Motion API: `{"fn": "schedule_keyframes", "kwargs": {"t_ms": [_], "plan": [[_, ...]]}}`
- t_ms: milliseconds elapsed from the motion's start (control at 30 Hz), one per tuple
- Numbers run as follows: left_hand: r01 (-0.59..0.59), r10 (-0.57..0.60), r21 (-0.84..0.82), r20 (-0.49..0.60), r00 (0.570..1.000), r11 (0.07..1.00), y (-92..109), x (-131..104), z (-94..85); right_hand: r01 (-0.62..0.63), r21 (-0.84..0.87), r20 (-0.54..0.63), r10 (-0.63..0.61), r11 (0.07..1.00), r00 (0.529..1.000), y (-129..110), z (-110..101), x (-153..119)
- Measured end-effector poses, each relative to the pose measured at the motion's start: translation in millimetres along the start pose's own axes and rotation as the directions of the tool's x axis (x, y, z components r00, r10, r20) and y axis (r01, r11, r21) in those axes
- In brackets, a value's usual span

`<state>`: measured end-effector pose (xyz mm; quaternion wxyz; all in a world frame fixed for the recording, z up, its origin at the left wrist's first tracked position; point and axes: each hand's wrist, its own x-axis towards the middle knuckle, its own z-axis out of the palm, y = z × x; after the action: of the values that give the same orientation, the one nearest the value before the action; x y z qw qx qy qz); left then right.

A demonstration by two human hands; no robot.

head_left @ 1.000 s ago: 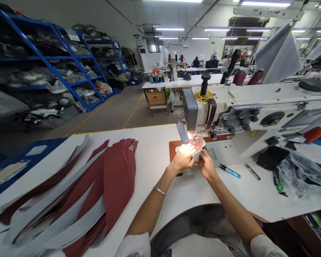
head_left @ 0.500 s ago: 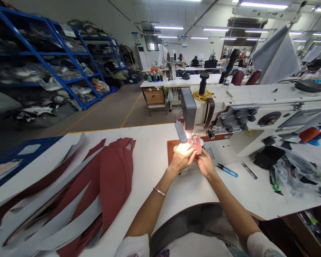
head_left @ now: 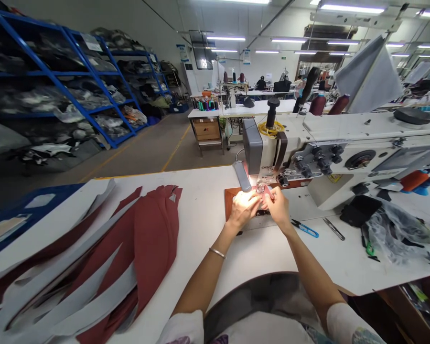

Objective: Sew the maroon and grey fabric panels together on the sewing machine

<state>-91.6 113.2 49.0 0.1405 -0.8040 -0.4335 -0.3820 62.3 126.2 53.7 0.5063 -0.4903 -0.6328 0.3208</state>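
Under the needle of a sewing machine [head_left: 290, 143], a small piece of red fabric [head_left: 267, 192] shows between my hands, lit brightly by the lamp. My left hand [head_left: 242, 208] lies closed at its left side, fingertips pressed at the fabric near the presser foot [head_left: 261, 187]. From the right, my right hand [head_left: 277, 206] pinches the fabric's edge between thumb and fingers. Most of the piece is hidden by my fingers. A grey lamp arm [head_left: 241, 176] reaches down just behind my left hand.
Dark red fabric panels [head_left: 154, 229] with grey backing lie in a pile on the left. Blue thread snips [head_left: 305, 228] and metal tweezers [head_left: 333, 228] rest right of my hands. Farther right are a black pouch [head_left: 360, 210] and a clear plastic bag [head_left: 403, 234].
My right hand has moved up and over the fabric's right side, covering more of it. The left hand has stayed nearly in place.
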Motion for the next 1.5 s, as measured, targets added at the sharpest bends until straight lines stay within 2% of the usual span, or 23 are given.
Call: {"fn": "schedule_keyframes", "kwargs": {"t_ms": [133, 333, 433, 667, 867, 933, 1000, 1033, 1067, 1100, 1133, 1167, 1200, 1233, 1267, 1300, 1333, 1367, 1433, 1500], "plan": [[0.012, -0.012, -0.066, -0.003, 1.000, 0.998, -8.1, -0.8, 1.8, -0.011, -0.034, 0.006, 0.011, 0.999, 1.000, -0.3, 0.3, 5.1], [0.081, -0.082, -0.143, 0.002, 0.997, 0.986, -13.1, 5.1, 4.2, 0.017, -0.275, -0.015, -0.023, 0.961, 1.000, 3.1, 1.3, 16.0], [0.124, -0.125, -0.163, 0.001, 0.992, 0.979, -12.9, 8.5, 5.4, 0.014, -0.332, -0.023, -0.023, 0.943, 0.999, 0.3, -0.1, 18.6], [0.199, -0.204, -0.191, -0.007, 0.979, 0.961, -14.3, 7.7, 11.0, 0.022, -0.358, -0.008, -0.026, 0.934, 1.000, -3.3, -1.4, 18.8], [0.264, -0.263, -0.203, 0.035, 0.964, 0.943, -1.4, 2.4, 12.2, 0.026, -0.347, -0.027, -0.038, 0.937, 0.999, 3.2, -5.0, 14.8], [0.260, -0.259, -0.237, 0.036, 0.965, 0.936, -7.0, -8.6, 5.6, 0.036, -0.274, -0.016, -0.042, 0.961, 0.999, 11.4, -13.5, 2.8], [0.337, -0.343, -0.191, -0.002, 0.939, 0.922, -21.9, -32.3, -11.4, 0.035, -0.174, -0.025, -0.040, 0.984, 0.999, 27.5, -27.2, -16.0], [0.427, -0.434, -0.114, -0.042, 0.900, 0.897, -31.5, -49.3, -24.5, 0.011, -0.160, -0.005, -0.012, 0.987, 1.000, 38.4, -35.2, -27.2], [0.546, -0.544, -0.007, -0.099, 0.833, 0.838, -41.6, -69.0, -40.3, -0.027, -0.146, 0.005, 0.028, 0.989, 1.000, 50.7, -43.0, -38.9], [0.680, -0.659, 0.113, -0.177, 0.731, 0.724, -51.7, -90.3, -58.0, -0.072, -0.131, 0.055, 0.080, 0.989, 0.995, 63.4, -49.7, -50.7], [0.799, -0.756, 0.225, -0.259, 0.601, 0.558, -61.5, -111.7, -76.6, -0.123, -0.090, 0.116, 0.133, 0.988, 0.984, 75.6, -54.6, -61.8], [0.888, -0.827, 0.303, -0.350, 0.441, 0.345, -70.9, -131.8, -95.2, -0.176, -0.054, 0.186, 0.183, 0.983, 0.965, 86.3, -57.0, -71.6], [0.935, -0.865, 0.327, -0.422, 0.272, 0.134, -79.7, -149.4, -112.7, -0.224, -0.023, 0.250, 0.222, 0.974, 0.942, 94.9, -56.7, -79.6], [0.948, -0.881, 0.319, -0.452, 0.138, -0.015, -87.8, -163.4, -128.5, -0.264, 0.005, 0.303, 0.250, 0.965, 0.920, 100.8, -53.6, -85.6], [0.948, -0.890, 0.299, -0.454, 0.040, -0.110, -95.1, -173.6, -141.9, -0.293, 0.029, 0.347, 0.265, 0.956, 0.899, 103.6, -47.9, -89.4], [0.948, -0.901, 0.278, -0.433, -0.021, -0.156, -101.5, -179.7, -152.7, -0.312, 0.051, 0.385, 0.269, 0.949, 0.883, 103.6, -39.9, -91.3], [0.952, -0.917, 0.262, -0.397, -0.042, -0.157, -106.5, -182.3, -160.8, -0.325, 0.075, 0.422, 0.265, 0.943, 0.867, 100.8, -30.0, -91.5], [0.960, -0.933, 0.249, -0.357, -0.034, -0.131, -109.8, -181.8, -166.2, -0.340, 0.100, 0.467, 0.257, 0.935, 0.846, 95.7, -18.7, -90.7], [0.973, -0.961, 0.228, -0.276, 0.029, -0.037, -109.2, -174.5, -168.7, -0.381, 0.145, 0.568, 0.238, 0.913, 0.788, 80.5, 6.7, -87.9], [0.976, -0.972, 0.204, -0.203, 0.121, 0.079, -95.4, -163.4, -160.7, -0.425, 0.184, 0.654, 0.212, 0.887, 0.726, 62.2, 32.7, -85.1]]}}
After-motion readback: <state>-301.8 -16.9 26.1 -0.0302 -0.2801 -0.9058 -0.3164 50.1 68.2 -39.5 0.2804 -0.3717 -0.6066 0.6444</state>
